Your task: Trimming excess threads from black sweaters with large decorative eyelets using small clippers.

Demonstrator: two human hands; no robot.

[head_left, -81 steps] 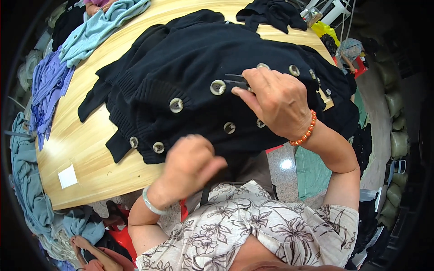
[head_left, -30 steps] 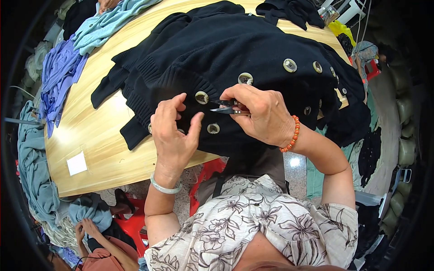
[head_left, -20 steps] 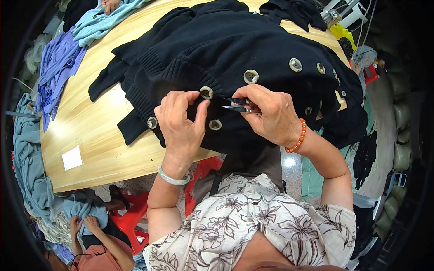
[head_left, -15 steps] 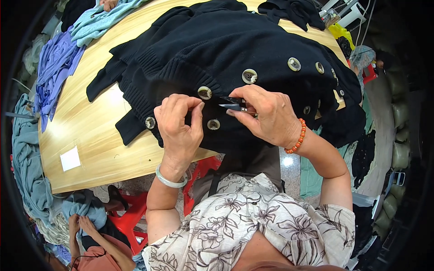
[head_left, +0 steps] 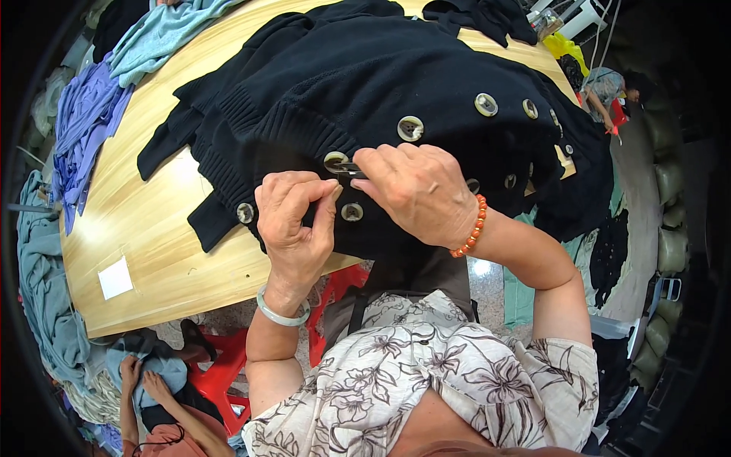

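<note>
A black knitted cardigan (head_left: 358, 84) with large marbled buttons lies spread over the table edge in front of me. My right hand (head_left: 419, 186) grips small black thread snips (head_left: 348, 169), their blades pointing left at a button (head_left: 330, 160) beside the ribbed band. Just below that button, my left hand (head_left: 295, 217) pinches thumb and forefinger together; whatever sits between them is too small to make out. Another button (head_left: 352, 212) shows between my hands, lower down, and one more button (head_left: 245, 212) lies left of my left hand.
The wooden table (head_left: 164, 244) carries a white paper square (head_left: 115, 279), a purple garment (head_left: 87, 129) and a pale teal garment (head_left: 171, 42). Red stools (head_left: 221, 377) stand below its edge. At lower left, another person's hands (head_left: 145, 377) hold grey-blue cloth.
My right hand has moved left, bringing the snips from a gap beside my left hand up to the button. The snips' blades look closer together. My view has shifted slightly.
</note>
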